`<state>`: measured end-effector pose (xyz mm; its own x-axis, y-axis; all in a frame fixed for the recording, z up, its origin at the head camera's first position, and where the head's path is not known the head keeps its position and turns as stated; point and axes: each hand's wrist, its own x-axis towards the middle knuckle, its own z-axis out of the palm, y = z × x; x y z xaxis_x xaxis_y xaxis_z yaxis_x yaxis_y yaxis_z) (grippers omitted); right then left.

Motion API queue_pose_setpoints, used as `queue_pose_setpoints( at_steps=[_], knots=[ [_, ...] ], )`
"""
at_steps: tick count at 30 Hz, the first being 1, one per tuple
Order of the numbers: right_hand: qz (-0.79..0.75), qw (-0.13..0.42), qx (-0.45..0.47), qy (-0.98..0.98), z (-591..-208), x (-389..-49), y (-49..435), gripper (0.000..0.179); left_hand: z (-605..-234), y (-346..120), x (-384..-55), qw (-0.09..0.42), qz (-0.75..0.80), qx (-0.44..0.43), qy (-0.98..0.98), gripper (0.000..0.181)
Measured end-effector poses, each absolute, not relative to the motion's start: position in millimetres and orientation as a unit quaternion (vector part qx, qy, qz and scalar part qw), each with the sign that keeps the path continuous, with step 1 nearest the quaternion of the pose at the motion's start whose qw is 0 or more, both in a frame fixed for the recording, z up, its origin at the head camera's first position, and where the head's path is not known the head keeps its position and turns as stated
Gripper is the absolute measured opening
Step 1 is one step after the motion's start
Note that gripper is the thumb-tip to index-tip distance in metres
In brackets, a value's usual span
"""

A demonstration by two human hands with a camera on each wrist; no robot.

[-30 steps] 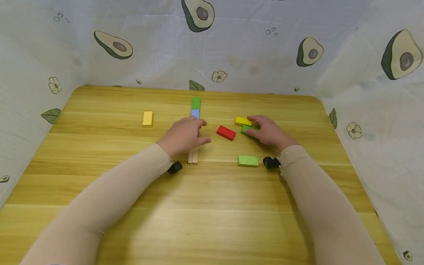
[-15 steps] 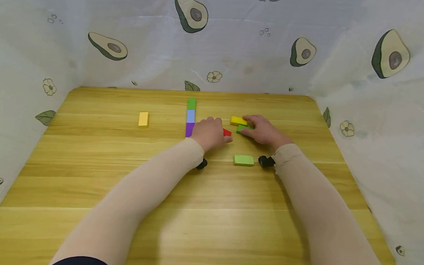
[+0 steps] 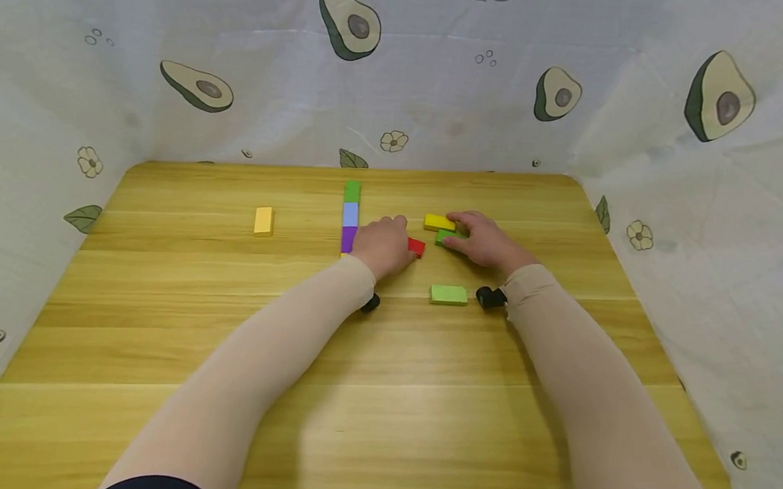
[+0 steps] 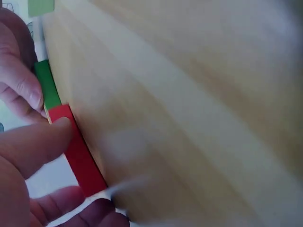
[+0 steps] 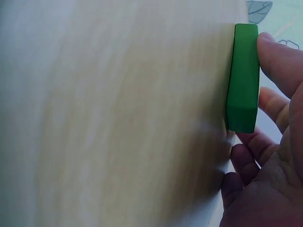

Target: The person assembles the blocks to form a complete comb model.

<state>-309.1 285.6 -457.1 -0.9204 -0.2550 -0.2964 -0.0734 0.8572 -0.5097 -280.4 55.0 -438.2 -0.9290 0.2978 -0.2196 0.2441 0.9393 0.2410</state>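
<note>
Red block [image 3: 417, 248] against left hand [image 3: 383, 245], green block [image 3: 447, 238] against right hand [image 3: 486, 241]

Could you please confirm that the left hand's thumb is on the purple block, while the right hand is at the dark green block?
Not quite: the thumb of the left hand is on the red block, as the left wrist view shows. The right hand is indeed at the dark green block.
</note>
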Motion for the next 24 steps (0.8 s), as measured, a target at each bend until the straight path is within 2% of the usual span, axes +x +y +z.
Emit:
queue_pose_setpoints(
  at_steps=[8, 14, 18, 24],
  knots=[
    [-0.251, 0.179, -0.089, 0.947, -457.3, -309.7, 285.7, 0.066, -442.1, 43.7, -287.9, 0.130, 0.106, 0.190, 0.967, 0.043],
    [-0.251, 0.178, -0.092, 0.947, -458.5, -309.3, 284.9, 0.066, -431.9, 28.1, -280.9, 0.118, 0.142, 0.206, 0.961, 0.036],
    [-0.254, 0.178, -0.091, 0.946, -460.2, -310.0, 284.6, 0.067, -414.0, 1.2, -258.7, 0.119, 0.167, 0.215, 0.955, 0.029],
    [-0.257, 0.179, -0.097, 0.945, -459.4, -311.2, 288.2, 0.068, -397.4, -41.5, -206.1, 0.129, 0.167, 0.216, 0.953, 0.026]
  ],
)
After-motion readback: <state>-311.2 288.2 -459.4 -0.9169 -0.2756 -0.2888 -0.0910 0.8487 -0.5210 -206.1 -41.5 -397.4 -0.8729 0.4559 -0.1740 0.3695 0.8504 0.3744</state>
